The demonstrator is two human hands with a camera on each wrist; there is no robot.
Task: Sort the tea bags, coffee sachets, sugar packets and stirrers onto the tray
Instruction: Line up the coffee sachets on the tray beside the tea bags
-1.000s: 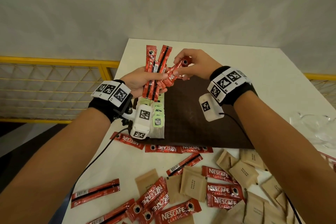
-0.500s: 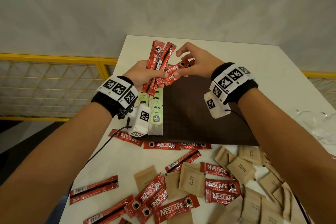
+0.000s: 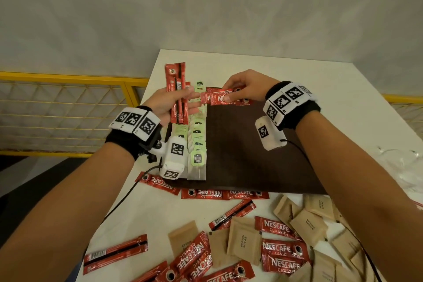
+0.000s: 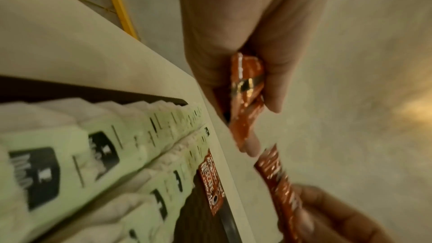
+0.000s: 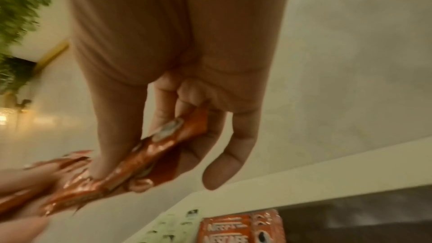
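Table (image 3: 320, 80): white top, seen from above in the head view; carries the tray at centre and loose packets along the near edge.
Tray (image 3: 247, 144): dark brown, flat on the table; its middle and right are bare; its left strip and far edge are filled.
Tea bags (image 3: 196, 135): pale green tags, overlapped in two rows down the tray's left side; rows also fill the left wrist view (image 4: 98, 154).
Loose sachets and sugar (image 3: 242, 242): red coffee sachets and tan brown-sugar packets mixed on the table near the tray's front edge; three red sachets lie end to end just beside that edge.
Left hand (image 3: 169, 104): forearm reaching in from lower left, hand raised over the tea-bag rows at the tray's far left; thumb across, fingers curled from behind.
Left bundle (image 3: 177, 94): several red coffee sticks gripped upright in the left hand, tops fanned above it; left wrist view shows fingers wrapped round the bundle's lower end (image 4: 245, 84).
Right hand (image 3: 247, 87): forearm in from lower right, hand palm-down over the tray's far edge, close beside the left hand.
Right sachet (image 3: 223, 98): red sachet held level, pinched between thumb and fingertips; its left end nearly meets the left fingers; a few more red sachets lie on the tray's far edge just under it (image 5: 238, 228).
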